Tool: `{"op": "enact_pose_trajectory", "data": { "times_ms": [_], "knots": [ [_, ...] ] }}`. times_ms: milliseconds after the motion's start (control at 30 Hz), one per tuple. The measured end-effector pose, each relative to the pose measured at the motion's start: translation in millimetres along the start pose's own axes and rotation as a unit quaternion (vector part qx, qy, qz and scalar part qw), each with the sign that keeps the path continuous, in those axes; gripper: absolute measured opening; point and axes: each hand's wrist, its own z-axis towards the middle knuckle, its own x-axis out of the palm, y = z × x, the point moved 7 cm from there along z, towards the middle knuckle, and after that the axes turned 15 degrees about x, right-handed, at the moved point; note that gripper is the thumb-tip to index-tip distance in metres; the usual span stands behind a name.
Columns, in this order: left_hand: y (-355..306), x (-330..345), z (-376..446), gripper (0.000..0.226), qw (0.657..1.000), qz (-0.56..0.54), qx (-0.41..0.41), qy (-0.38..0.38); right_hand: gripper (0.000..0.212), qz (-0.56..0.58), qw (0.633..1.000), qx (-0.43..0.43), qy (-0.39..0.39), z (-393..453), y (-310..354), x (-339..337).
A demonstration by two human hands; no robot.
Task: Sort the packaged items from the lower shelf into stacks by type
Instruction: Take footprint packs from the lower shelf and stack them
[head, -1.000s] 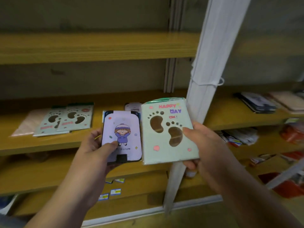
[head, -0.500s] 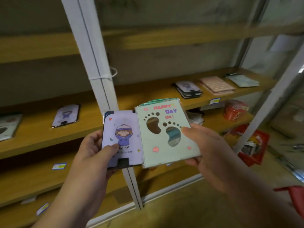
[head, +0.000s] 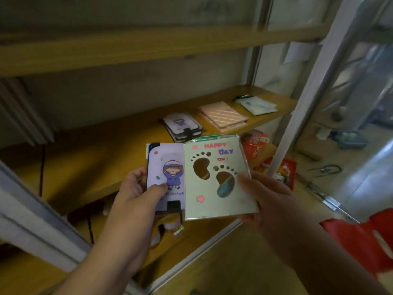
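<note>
The left hand (head: 136, 194) grips a purple card (head: 164, 173) — thumb on its face — while the right hand (head: 268, 199) pinches a green footprint card (head: 214, 179) beside it, both above the wooden shelf (head: 95, 158).

The green footprint package (head: 219, 179) covered the right edge of the purple cartoon package (head: 164, 175), and the left thumb (head: 156, 189) hid part of its print. The fingers of both hands behind the packages were mostly out of sight. The stack of purple items (head: 182, 126) on the shelf (head: 89, 167) was too blurred to count. The red bag (head: 359, 241) was cut off by the right edge.
</note>
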Motion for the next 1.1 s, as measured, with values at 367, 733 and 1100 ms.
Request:
{"op": "enact_pose_trajectory", "data": {
  "times_ms": [367, 733, 1100],
  "knots": [
    [20, 27, 161, 0.037, 0.992, 0.106, 0.028, -0.06, 0.026, -0.001, 1.0, -0.018, -0.017, 124, 76, -43],
    [40, 24, 249, 0.041, 0.93, 0.357, 0.046, -0.076, 0.033, 0.025, 0.998, 0.044, -0.028, 192, 83, -42],
    [13, 84, 224, 0.053, 0.752, 0.629, 0.196, 0.025, 0.036, 0.002, 0.996, 0.071, 0.057, 244, 101, -61]
  ]
}}
